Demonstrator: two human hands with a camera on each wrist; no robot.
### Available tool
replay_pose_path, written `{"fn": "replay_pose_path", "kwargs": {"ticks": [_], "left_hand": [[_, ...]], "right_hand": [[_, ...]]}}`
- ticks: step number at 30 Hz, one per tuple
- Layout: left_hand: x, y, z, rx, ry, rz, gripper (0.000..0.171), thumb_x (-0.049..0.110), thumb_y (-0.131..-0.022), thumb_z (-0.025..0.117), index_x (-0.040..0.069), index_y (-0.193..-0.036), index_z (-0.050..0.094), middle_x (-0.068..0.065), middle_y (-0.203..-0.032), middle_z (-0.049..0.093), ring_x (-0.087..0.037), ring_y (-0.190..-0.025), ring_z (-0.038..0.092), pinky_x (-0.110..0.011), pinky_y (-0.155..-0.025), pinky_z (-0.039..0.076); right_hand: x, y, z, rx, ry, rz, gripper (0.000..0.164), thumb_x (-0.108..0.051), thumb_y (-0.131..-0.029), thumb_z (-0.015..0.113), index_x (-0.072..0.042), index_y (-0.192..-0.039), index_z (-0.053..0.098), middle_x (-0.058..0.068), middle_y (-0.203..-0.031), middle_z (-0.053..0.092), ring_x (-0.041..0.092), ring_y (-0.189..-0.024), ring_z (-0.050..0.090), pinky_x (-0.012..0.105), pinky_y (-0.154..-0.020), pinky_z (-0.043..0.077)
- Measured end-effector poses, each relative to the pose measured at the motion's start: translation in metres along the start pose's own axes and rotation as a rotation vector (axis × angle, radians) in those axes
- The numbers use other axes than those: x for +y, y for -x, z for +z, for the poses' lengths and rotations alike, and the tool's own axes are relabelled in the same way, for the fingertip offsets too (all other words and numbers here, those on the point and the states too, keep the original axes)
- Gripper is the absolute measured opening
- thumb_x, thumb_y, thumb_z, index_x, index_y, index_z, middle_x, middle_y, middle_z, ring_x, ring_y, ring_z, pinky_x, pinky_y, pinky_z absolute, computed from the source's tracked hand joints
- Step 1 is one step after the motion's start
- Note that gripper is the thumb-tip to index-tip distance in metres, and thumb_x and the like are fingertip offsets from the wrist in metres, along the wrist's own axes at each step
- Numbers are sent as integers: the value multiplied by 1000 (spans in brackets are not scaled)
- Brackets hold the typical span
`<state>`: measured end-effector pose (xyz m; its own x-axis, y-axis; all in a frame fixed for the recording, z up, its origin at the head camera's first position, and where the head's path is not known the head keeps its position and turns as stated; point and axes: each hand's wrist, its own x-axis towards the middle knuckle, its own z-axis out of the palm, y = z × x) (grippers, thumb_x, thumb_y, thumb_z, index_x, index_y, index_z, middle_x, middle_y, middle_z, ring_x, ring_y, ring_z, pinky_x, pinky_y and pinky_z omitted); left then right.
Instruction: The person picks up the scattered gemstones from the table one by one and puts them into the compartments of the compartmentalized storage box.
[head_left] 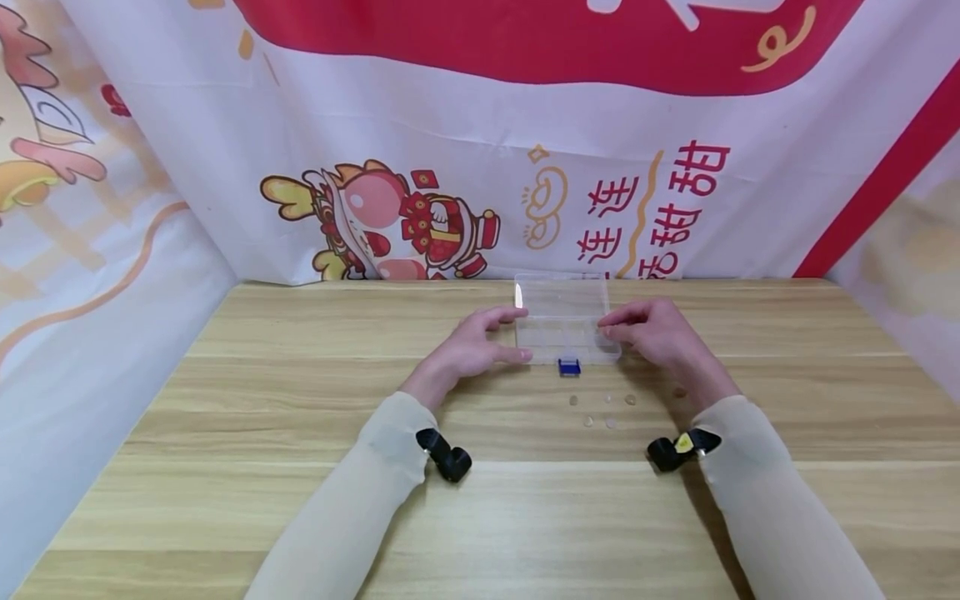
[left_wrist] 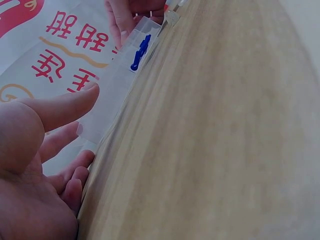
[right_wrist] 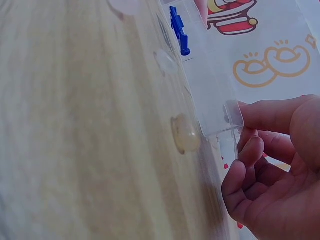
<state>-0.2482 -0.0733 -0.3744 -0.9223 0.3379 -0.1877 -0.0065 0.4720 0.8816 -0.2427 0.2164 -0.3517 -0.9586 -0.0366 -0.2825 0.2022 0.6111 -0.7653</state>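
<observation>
Behind the clear plastic box (head_left: 542, 337) hung the printed cloth (head_left: 465, 117), and under it lay the wooden table (head_left: 525, 517). The box stood between your hands, its lid (head_left: 562, 297) open at the far side. Its walls looked thin: probably very light, stiff but brittle, and slick, so best gripped gently by the end walls, clear of the lid. Your left hand (head_left: 467, 346) was at the box's left end, thumb and fingers spread apart; whether they touched it, you couldn't tell. Your right hand (head_left: 663, 333) was at its right end, fingers curled, thumb and forefinger tips close together; whether they pinched the wall or some small piece couldn't be told. The blue latch (head_left: 569, 367) jutted from the box's near edge, where a palm might have caught. On its near side lay small pale pebbles (head_left: 611, 423), with a brownish one (head_left: 679, 392) farther right; smooth-looking, they could have skittered if brushed.
</observation>
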Motion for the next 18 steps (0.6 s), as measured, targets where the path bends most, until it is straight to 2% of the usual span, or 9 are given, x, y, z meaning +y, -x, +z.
{"fn": "replay_pose_path", "kwargs": {"ticks": [18], "left_hand": [[1,0,0,5,-3,-2,69,23,-90,86,31,-153,57,-1,-165,47,-31,-155,36,-57,-131,26]], "right_hand": [[0,0,0,-5,3,-10,26,-25,-106,65,-16,-129,75,12,-128,65,26,-86,52,29,-70,46]]}}
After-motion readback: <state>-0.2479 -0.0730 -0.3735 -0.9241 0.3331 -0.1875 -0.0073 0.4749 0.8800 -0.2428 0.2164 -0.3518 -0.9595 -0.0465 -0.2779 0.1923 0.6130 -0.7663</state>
